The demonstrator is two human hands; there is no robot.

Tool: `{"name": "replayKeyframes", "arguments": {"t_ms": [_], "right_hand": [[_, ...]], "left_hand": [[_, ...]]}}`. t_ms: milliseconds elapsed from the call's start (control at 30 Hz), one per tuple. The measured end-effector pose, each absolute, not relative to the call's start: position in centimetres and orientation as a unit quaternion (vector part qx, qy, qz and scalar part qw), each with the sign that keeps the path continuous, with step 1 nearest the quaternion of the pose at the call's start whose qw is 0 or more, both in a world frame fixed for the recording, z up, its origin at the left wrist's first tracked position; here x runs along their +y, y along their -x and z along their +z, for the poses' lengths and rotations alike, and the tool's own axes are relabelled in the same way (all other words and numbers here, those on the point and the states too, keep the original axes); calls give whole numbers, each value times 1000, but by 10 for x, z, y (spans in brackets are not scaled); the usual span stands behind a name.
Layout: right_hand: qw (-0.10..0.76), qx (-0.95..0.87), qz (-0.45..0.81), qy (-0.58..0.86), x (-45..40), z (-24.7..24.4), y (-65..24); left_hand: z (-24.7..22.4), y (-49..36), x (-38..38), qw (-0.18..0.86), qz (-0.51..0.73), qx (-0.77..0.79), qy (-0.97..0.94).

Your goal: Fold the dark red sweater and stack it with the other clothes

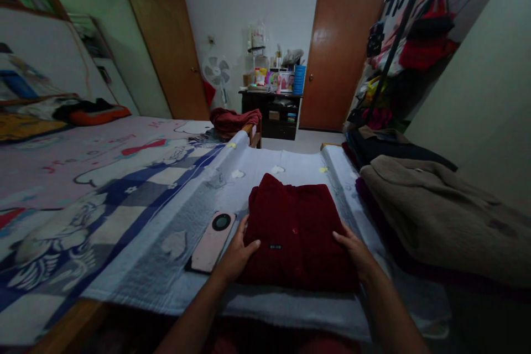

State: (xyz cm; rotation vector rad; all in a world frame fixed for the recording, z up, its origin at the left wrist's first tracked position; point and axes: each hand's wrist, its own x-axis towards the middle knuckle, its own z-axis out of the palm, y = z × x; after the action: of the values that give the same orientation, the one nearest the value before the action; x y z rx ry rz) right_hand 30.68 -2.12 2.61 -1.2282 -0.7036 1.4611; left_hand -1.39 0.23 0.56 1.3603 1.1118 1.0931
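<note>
A folded dark red garment (302, 232) with buttons and a small label lies on a light blue cloth (265, 163) with heart patterns. At its left edge is my left hand (237, 251), the thumb resting on top of the fabric and the fingers along the side. My right hand (352, 246) holds the opposite edge in the same way, thumb on top. Just left of my left hand, a pink phone (209, 246) with a round black camera lies on the cloth.
On the right are a folded brown garment (448, 215) and dark clothes (398, 149). A patterned bed sheet (103, 177) spreads on the left. Beyond the bed stand a white fan (217, 70), a dark cabinet (269, 116) and a reddish cloth bundle (234, 121).
</note>
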Motion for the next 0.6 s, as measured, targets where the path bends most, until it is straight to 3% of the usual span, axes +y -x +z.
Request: {"name": "replayKeyframes", "arguments": {"t_ms": [267, 433, 600], "right_hand": [[488, -348, 475, 645, -23, 2, -323], [459, -403, 399, 684, -6, 4, -329], [445, -425, 348, 707, 31, 10, -327]], "left_hand": [[5, 27, 7, 423, 363, 545, -626], [13, 19, 56, 493, 385, 540, -563], [15, 2, 118, 478, 401, 615, -482]]}}
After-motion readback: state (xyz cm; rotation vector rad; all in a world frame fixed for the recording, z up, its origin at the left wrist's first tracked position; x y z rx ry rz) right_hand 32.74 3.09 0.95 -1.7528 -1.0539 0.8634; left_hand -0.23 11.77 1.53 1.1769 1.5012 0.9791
